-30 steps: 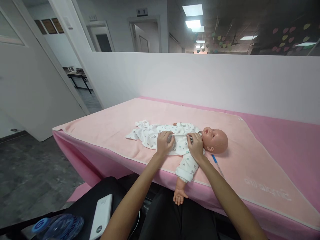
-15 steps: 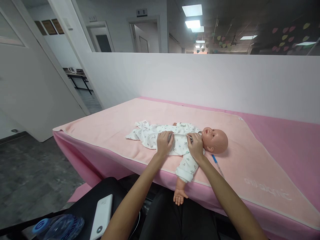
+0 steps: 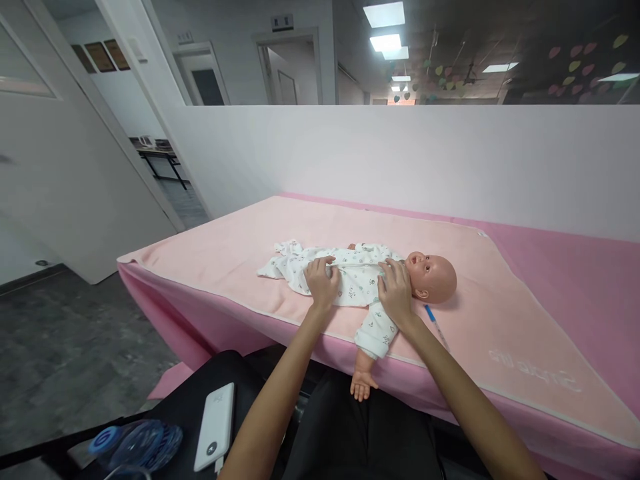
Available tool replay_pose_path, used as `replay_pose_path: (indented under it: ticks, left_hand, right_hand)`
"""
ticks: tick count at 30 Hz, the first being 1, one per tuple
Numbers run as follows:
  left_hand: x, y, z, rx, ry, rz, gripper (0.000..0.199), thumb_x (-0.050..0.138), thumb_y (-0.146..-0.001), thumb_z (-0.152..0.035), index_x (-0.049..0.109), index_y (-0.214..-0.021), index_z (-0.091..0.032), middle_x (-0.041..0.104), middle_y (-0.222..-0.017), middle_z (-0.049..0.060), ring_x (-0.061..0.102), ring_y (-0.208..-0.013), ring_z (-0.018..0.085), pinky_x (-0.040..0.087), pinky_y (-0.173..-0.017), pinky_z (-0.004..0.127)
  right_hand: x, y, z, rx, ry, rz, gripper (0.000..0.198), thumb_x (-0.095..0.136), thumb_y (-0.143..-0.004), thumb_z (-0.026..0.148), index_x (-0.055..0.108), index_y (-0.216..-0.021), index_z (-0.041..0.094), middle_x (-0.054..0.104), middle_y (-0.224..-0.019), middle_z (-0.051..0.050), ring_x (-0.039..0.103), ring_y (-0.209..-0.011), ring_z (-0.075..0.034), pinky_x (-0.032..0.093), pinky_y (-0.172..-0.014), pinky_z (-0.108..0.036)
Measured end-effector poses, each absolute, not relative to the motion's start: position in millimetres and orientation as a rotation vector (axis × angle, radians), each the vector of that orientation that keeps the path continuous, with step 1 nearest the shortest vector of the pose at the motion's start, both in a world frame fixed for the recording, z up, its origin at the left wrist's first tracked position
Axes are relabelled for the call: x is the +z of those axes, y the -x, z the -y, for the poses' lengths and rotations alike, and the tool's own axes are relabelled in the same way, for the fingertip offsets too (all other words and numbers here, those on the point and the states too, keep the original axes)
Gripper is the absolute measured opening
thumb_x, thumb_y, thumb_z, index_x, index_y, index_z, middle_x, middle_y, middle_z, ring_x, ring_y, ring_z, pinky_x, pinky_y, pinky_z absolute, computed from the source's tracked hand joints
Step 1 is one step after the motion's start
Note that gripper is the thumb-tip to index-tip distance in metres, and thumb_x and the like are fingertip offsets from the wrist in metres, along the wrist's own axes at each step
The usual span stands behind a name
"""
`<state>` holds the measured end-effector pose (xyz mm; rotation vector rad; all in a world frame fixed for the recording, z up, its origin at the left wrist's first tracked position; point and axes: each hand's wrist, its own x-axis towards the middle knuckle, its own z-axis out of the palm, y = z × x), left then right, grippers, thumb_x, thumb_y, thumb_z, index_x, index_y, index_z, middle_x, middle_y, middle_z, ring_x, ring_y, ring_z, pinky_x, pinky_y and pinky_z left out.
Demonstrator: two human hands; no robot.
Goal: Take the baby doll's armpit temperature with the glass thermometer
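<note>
A baby doll [image 3: 434, 279] lies on its back, its head to the right, dressed in a white printed romper [image 3: 354, 293]. My left hand [image 3: 323, 283] rests on the lower front of the romper, fingers spread and slightly curled. On the doll's chest, near the neck, lies my right hand [image 3: 397, 293] with its fingers stretched out. A front seam of the romper runs between my two hands. One doll arm [image 3: 364, 377] hangs over the table's near edge, its sleeve [image 3: 376, 331] bunched above the wrist. Beside the doll's head lies a thin blue-ended stick [image 3: 436, 323].
A peach towel [image 3: 500, 300] over a pink cloth [image 3: 565, 267] covers the table. A white wall [image 3: 400, 160] stands behind it. At lower left are a white power bank [image 3: 215, 427] with a cable and a plastic bottle [image 3: 145, 443]. A door [image 3: 65, 153] stands at left.
Both hands have let go of the romper's front edge, which they held stretched between them. It now lies flat, and my left hand has shifted slightly left.
</note>
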<state>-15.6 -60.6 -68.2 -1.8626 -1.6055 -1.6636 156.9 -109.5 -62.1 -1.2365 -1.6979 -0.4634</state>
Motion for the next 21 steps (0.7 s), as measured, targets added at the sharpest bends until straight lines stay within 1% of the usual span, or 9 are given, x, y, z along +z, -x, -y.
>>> replay_pose_path:
  ticks: [2,5,7,9,12,15,17,19,21]
  left_hand:
    - [-64,16,61,-1.687,1.868,1.595,0.019,0.047,-0.072,-0.009,0.056,-0.084,-0.02,0.059,-0.083,0.004,0.051,-0.085,0.022,0.035,-0.08,0.038]
    - [-50,10,57,-1.76,2.003,1.523,0.017,0.046,-0.074,-0.012,0.056,-0.085,-0.02,0.059,-0.086,0.004,0.052,-0.084,0.021,0.038,-0.08,0.037]
    - [-38,1,52,-1.801,2.262,1.434,0.013,0.047,-0.076,-0.017,0.057,-0.084,-0.02,0.059,-0.087,0.004,0.053,-0.08,0.019,0.041,-0.076,0.034]
    - [-27,-12,43,-1.782,2.607,1.339,0.011,0.05,-0.076,-0.023,0.059,-0.083,-0.021,0.06,-0.089,0.003,0.054,-0.074,0.016,0.044,-0.072,0.03]
    - [-20,-28,28,-1.595,3.04,1.32,0.015,0.056,-0.073,-0.032,0.063,-0.08,-0.02,0.063,-0.085,0.002,0.054,-0.067,0.014,0.044,-0.065,0.027]
    - [-23,-34,16,-1.346,3.325,1.344,0.023,0.055,-0.074,-0.037,0.067,-0.081,-0.018,0.064,-0.079,0.003,0.055,-0.07,0.016,0.043,-0.064,0.027]
    - [-27,-31,11,-1.228,3.436,1.327,0.028,0.053,-0.075,-0.039,0.068,-0.086,-0.019,0.065,-0.08,0.003,0.055,-0.072,0.016,0.043,-0.063,0.027]
    - [-29,-26,10,-1.17,3.478,1.296,0.031,0.053,-0.076,-0.042,0.068,-0.093,-0.021,0.064,-0.083,0.004,0.055,-0.072,0.016,0.044,-0.062,0.026]
    - [-29,-23,12,-1.154,3.486,1.249,0.032,0.055,-0.075,-0.044,0.068,-0.095,-0.023,0.063,-0.087,0.004,0.055,-0.076,0.017,0.045,-0.064,0.027]
  right_hand:
    - [-63,-165,132,-0.433,1.268,1.679,0.027,0.038,-0.085,0.017,0.054,-0.107,0.016,0.054,-0.111,-0.011,0.046,-0.107,-0.024,0.037,-0.094,-0.042]
    - [-74,-187,175,-0.359,1.36,1.606,0.025,0.04,-0.085,0.022,0.055,-0.105,0.019,0.057,-0.105,-0.01,0.049,-0.103,-0.023,0.04,-0.091,-0.043]
    - [-87,-203,202,-0.342,1.481,1.53,0.024,0.041,-0.085,0.025,0.055,-0.103,0.02,0.059,-0.101,-0.009,0.052,-0.098,-0.024,0.043,-0.084,-0.041]
    - [-100,-218,224,-0.351,1.601,1.479,0.022,0.041,-0.084,0.026,0.056,-0.098,0.02,0.061,-0.094,-0.009,0.054,-0.089,-0.024,0.044,-0.078,-0.04]
    - [-116,-234,244,-0.416,1.723,1.492,0.019,0.04,-0.084,0.026,0.057,-0.088,0.02,0.062,-0.086,-0.009,0.055,-0.08,-0.023,0.041,-0.08,-0.042]
    - [-125,-240,253,-0.51,1.781,1.495,0.021,0.04,-0.085,0.028,0.058,-0.086,0.019,0.063,-0.086,-0.008,0.055,-0.081,-0.023,0.038,-0.088,-0.044]
    - [-128,-241,254,-0.547,1.788,1.486,0.022,0.04,-0.086,0.029,0.059,-0.086,0.018,0.064,-0.087,-0.008,0.055,-0.083,-0.022,0.037,-0.09,-0.044]
    - [-130,-240,254,-0.559,1.788,1.478,0.023,0.041,-0.086,0.029,0.06,-0.085,0.017,0.064,-0.087,-0.009,0.055,-0.083,-0.022,0.039,-0.089,-0.042]
    - [-131,-240,254,-0.56,1.788,1.467,0.023,0.041,-0.086,0.029,0.061,-0.083,0.017,0.064,-0.086,-0.009,0.055,-0.083,-0.023,0.041,-0.084,-0.041]
